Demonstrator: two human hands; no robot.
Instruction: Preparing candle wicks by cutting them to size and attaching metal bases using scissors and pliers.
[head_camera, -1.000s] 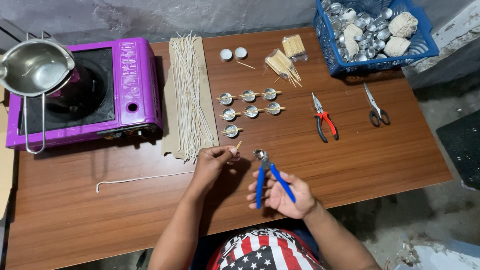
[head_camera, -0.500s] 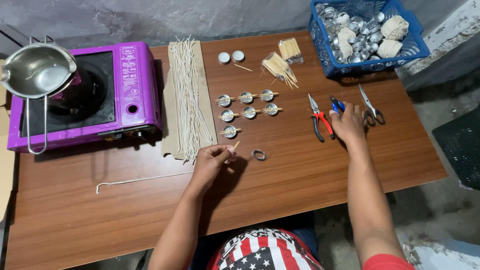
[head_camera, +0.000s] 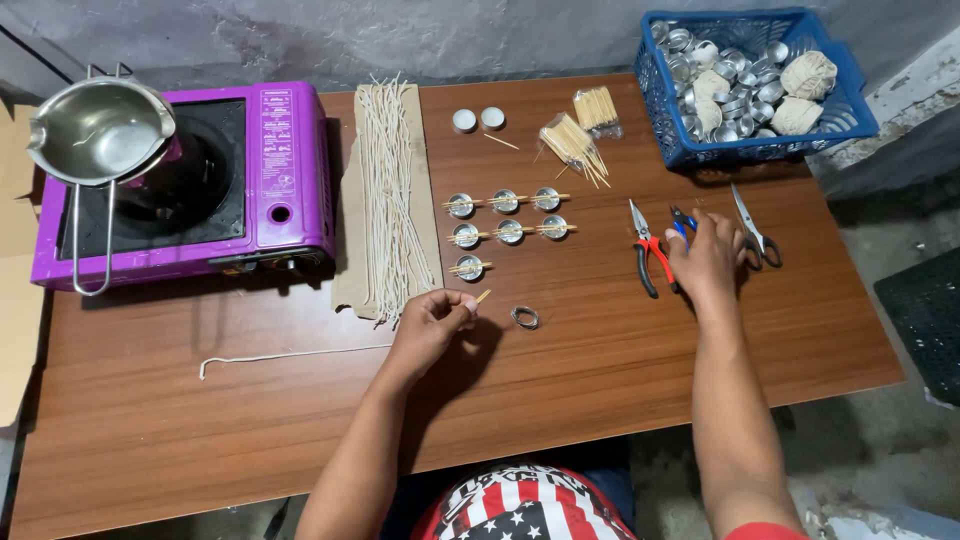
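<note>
My left hand (head_camera: 432, 322) pinches a small wooden stick (head_camera: 482, 297) near the table's middle, close to a cardboard sheet covered with white wicks (head_camera: 388, 195). A crushed metal cup (head_camera: 525, 317) lies on the table just right of that hand. My right hand (head_camera: 708, 258) reaches to the right and rests over blue-handled pliers (head_camera: 682, 222), between red-handled pliers (head_camera: 648, 250) and scissors (head_camera: 753, 232). Several small metal cups (head_camera: 508, 217) with sticks laid across them stand in rows above my left hand.
A purple portable stove (head_camera: 250, 190) with a steel pouring pot (head_camera: 95, 135) sits at the left. A blue basket (head_camera: 752, 150) of metal cups and string balls stands at the back right. Bundles of wooden sticks (head_camera: 572, 138), two white candles (head_camera: 477, 119) and a loose wick (head_camera: 280, 355) lie on the wooden table.
My right hand carried the blue pliers from near my body to the right and set them down between the red pliers and scissors. The crushed cup now lies on the table.
</note>
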